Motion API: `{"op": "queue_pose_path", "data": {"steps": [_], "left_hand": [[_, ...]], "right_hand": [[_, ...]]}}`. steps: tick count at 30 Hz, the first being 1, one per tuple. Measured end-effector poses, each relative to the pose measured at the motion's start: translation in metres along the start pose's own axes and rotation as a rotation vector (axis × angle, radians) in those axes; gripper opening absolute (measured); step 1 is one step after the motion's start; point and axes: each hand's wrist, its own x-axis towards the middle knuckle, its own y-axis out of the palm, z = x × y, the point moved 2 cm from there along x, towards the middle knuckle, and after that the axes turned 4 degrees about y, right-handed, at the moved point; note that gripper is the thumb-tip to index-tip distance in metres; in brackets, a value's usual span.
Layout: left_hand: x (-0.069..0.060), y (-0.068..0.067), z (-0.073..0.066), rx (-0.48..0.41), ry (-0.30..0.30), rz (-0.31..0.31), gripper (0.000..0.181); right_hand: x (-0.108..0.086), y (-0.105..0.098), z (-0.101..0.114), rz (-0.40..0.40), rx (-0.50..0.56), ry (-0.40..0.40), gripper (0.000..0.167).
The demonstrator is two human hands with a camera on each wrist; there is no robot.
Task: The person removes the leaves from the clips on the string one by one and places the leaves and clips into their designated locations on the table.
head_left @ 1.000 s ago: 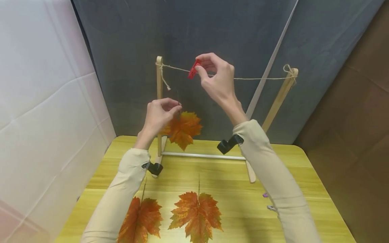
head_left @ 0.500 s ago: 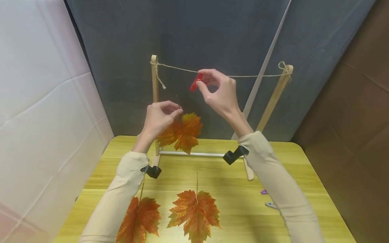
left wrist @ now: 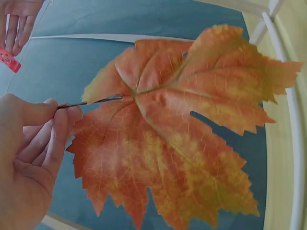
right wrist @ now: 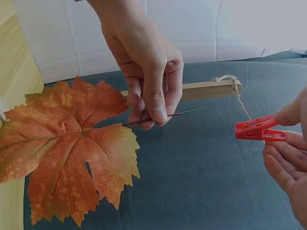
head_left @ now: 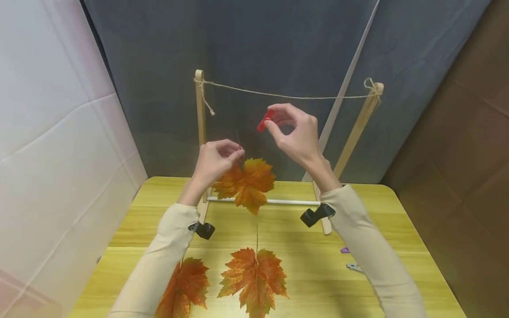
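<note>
My left hand (head_left: 216, 161) pinches the thin stem of an orange artificial maple leaf (head_left: 250, 183) between thumb and fingers; the leaf hangs below, and the stem's tip pokes up past the fingertips. Up and to the right, my right hand (head_left: 296, 132) holds a red clothespin (head_left: 265, 120) between thumb and fingers. In the right wrist view the clothespin (right wrist: 254, 129) points toward the leaf's stem (right wrist: 187, 112), apart from it. Above both hands a twine line (head_left: 278, 95) runs between two wooden posts; neither the clothespin nor the leaf touches it.
Two more orange leaves lie on the wooden table, one in the middle (head_left: 256, 278) and one at left (head_left: 184, 287), partly behind my left sleeve. A purple clip (head_left: 345, 250) and a grey clothespin (head_left: 354, 267) lie beside my right forearm. A white bar (head_left: 294, 202) joins the posts' feet.
My right hand has come down from the twine with the red clothespin, moving slightly right. My left hand and its leaf have lowered a little and shifted right.
</note>
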Motion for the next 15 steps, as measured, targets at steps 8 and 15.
{"op": "queue_pose_path", "data": {"steps": [8, 15], "left_hand": [[-0.005, 0.015, 0.008, -0.034, -0.047, 0.04, 0.012], [-0.009, 0.028, 0.014, -0.113, -0.085, 0.078, 0.012]], "right_hand": [[-0.02, -0.009, -0.002, -0.025, 0.034, -0.056, 0.026], [-0.036, -0.017, -0.007, -0.063, -0.003, -0.069, 0.026]]}}
